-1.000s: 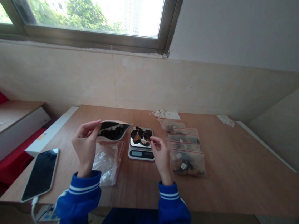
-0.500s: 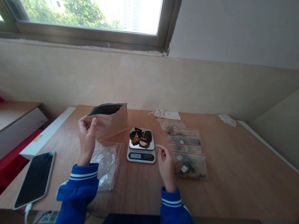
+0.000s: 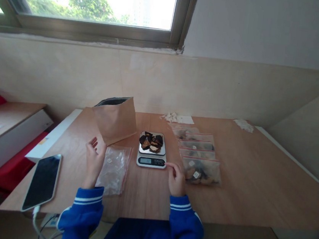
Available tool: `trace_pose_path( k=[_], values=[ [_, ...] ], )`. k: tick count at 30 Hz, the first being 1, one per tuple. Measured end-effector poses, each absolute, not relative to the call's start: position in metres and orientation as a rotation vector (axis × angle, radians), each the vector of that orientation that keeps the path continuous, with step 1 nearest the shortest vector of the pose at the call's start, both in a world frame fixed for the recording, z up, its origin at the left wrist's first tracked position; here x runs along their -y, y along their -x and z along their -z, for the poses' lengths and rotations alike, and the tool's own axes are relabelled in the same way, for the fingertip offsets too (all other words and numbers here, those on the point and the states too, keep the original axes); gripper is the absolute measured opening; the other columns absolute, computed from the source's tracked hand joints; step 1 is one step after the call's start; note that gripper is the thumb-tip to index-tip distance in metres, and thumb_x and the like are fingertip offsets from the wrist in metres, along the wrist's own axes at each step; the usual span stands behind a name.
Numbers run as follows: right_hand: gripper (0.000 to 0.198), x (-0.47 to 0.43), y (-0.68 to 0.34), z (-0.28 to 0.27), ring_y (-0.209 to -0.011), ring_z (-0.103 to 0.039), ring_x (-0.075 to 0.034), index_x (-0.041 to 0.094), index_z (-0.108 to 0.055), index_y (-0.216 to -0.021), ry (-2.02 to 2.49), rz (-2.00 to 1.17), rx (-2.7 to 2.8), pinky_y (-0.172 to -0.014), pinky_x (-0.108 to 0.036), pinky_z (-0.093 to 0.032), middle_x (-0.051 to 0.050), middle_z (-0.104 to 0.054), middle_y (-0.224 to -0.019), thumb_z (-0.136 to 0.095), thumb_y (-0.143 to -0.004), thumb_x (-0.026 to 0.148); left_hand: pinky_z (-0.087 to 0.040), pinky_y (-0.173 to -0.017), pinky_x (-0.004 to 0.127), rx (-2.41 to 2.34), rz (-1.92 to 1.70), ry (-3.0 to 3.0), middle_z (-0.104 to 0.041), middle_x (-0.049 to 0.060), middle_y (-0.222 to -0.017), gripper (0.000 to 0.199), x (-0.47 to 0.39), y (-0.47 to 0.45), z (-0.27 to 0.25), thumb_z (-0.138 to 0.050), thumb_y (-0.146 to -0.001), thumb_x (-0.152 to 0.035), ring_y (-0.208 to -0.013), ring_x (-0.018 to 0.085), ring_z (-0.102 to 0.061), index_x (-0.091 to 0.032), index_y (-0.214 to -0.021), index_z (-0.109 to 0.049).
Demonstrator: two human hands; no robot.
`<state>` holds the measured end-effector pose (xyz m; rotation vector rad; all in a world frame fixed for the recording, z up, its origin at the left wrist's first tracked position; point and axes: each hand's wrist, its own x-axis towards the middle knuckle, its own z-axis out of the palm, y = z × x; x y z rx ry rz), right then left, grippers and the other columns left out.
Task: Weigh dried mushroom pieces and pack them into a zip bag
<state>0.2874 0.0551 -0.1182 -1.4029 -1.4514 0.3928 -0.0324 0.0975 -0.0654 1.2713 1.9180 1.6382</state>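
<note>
Paper pouch upright at left, dark pieces on the scale, right index finger at the scale's edge

At the left, near edge of the wood-grain desk (image 3: 250, 183), a flat, glossy black-faced phone (image 3: 42, 182) lies slanted, with a white cable (image 3: 35, 218) plugged into its near end.

To its right, your left hand (image 3: 95, 160) is raised, released, its fingers loosely curled around nothing. The thumb tip is at the near corner of the brown paper pouch (image 3: 115, 122); you cannot tell from this view whether they touch. The pouch stands upright on the far left of the desk, matte and faintly creased outside, dark-lined, its mouth gaping.

Nearer, clear plastic bags (image 3: 113, 173) lie flat, crinkled and shiny, with a red strip down the right edge.

At centre sits the scale (image 3: 151, 156), with a square metal plate and a dark control panel. On the plate rest the dark pieces (image 3: 151, 141), irregular and rough, black to rusty brown, one with a pale face. Beyond, near the wall, are a small heap of white scraps (image 3: 172, 117) and a flat white card (image 3: 186, 120).

Your right hand (image 3: 176, 181) grasps nothing visible; the index finger extends to the right end of the scale's panel, the others bent and partly hidden.

Farther right, filled zip bags (image 3: 199, 172) overlap in a column, translucent, red-striped, bulging with brown and dark lumps.
</note>
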Motion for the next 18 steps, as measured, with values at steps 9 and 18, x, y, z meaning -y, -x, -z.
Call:
trace_pose_path(
  k=[9, 18],
  values=[
    [0.029, -0.055, -0.286, 0.119, -0.060, -0.053, -0.016, 0.019, -0.070, -0.088, 1.443, -0.376, 1.501, -0.060, -0.029, -0.043, -0.006, -0.064, -0.083, -0.041, -0.092, 0.022, -0.046, -0.083, 0.046, -2.246, -1.096, -1.531, -0.062, 0.008, -0.093, 0.033, -0.041, -0.007, 0.095, -0.050, -0.083, -0.044, -0.092, 0.028, -0.059, -0.019, -0.102, -0.059],
    [0.031, -0.055, -0.287, 0.122, -0.060, -0.052, -0.016, 0.019, -0.070, -0.086, 1.408, -0.312, 1.524, -0.058, -0.029, -0.042, -0.006, -0.064, -0.081, -0.040, -0.091, 0.020, -0.041, -0.075, 0.038, -2.195, -0.535, -1.885, -0.060, 0.007, -0.085, 0.025, -0.027, -0.024, 0.092, -0.052, -0.084, -0.045, -0.081, 0.026, -0.060, -0.020, -0.080, -0.054]
  ],
)
